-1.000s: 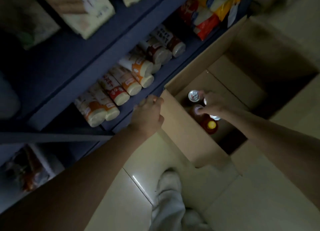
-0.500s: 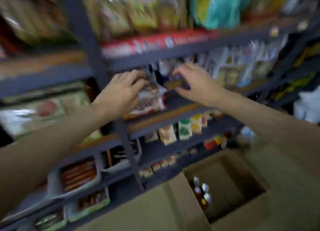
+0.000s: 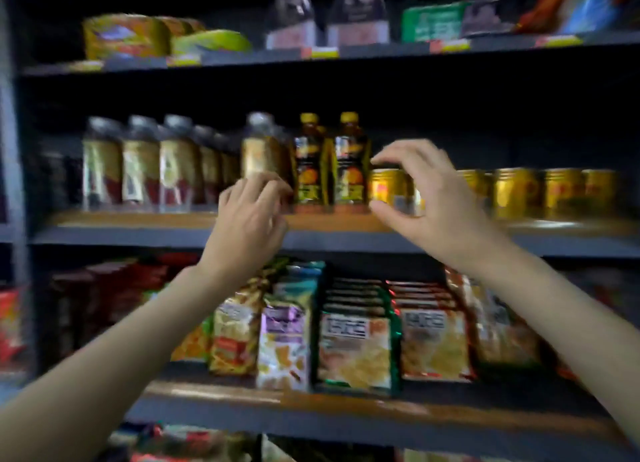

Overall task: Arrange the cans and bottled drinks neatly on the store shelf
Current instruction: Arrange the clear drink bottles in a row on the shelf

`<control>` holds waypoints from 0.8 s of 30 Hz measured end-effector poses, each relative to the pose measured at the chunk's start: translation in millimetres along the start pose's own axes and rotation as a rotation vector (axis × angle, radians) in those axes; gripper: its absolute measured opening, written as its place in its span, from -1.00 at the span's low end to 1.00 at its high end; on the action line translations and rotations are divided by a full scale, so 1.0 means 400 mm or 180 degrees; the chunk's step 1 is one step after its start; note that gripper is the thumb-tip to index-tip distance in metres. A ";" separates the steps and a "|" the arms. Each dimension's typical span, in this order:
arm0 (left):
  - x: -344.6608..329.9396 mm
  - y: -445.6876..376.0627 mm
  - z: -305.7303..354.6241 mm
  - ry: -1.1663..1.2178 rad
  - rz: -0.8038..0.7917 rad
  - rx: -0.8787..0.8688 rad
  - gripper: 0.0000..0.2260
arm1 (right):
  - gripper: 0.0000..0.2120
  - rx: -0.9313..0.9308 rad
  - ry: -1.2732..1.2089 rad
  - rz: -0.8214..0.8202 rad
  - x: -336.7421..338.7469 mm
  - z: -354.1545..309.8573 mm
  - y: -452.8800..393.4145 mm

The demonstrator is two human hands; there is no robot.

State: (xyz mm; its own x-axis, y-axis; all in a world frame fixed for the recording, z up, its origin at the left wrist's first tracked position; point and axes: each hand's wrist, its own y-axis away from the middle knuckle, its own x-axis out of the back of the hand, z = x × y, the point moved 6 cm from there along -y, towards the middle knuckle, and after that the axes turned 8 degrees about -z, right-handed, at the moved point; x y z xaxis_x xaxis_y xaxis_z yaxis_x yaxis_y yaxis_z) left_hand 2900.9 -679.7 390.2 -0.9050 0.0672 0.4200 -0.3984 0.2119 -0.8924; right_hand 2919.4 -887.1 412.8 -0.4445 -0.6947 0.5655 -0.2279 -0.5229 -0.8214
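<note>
Snack bags [image 3: 356, 343] fill the lower shelf, yellow packets [image 3: 128, 37] (blurred) and domed packs [image 3: 358, 14] up top.

Two bare forearms come into my view from the bottom corners, one on each side. I see no sleeve, cuff, or glove on either. My left hand [image 3: 247, 220] is bare, with no ring or watch visible at the wrist. My right hand [image 3: 431, 203] is likewise bare. Both are softened by motion blur, so fingernail detail cannot be made out.
</note>
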 end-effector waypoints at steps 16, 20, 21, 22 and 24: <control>-0.077 -0.059 -0.635 -0.0352 -0.0183 0.0309 -0.45 | -0.43 -0.1137 -0.1539 -0.0361 -0.491 -0.140 -0.599; -0.093 -0.055 -0.642 -0.0262 -0.0004 0.0365 -0.46 | -0.50 -0.1817 -0.1905 0.0092 -0.588 -0.056 -0.706; -0.093 -0.056 -0.643 -0.0235 0.0019 0.0373 -0.46 | -0.51 -0.1933 -0.1749 0.0059 -0.613 -0.037 -0.723; -0.092 -0.057 -0.644 -0.0202 0.0050 0.0363 -0.46 | -0.51 -0.2012 -0.1533 0.0010 -0.631 -0.023 -0.734; -0.093 -0.059 -0.644 -0.0136 0.0111 0.0314 -0.47 | -0.52 -0.2151 -0.1169 -0.0035 -0.653 0.007 -0.752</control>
State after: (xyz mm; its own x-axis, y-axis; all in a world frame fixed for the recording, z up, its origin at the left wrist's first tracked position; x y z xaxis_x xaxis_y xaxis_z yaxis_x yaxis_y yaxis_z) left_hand 2982.4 -436.1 438.2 -0.9233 0.0307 0.3829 -0.3775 0.1130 -0.9191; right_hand 3106.5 -549.6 512.3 -0.1498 -0.8724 0.4653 -0.7629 -0.1974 -0.6156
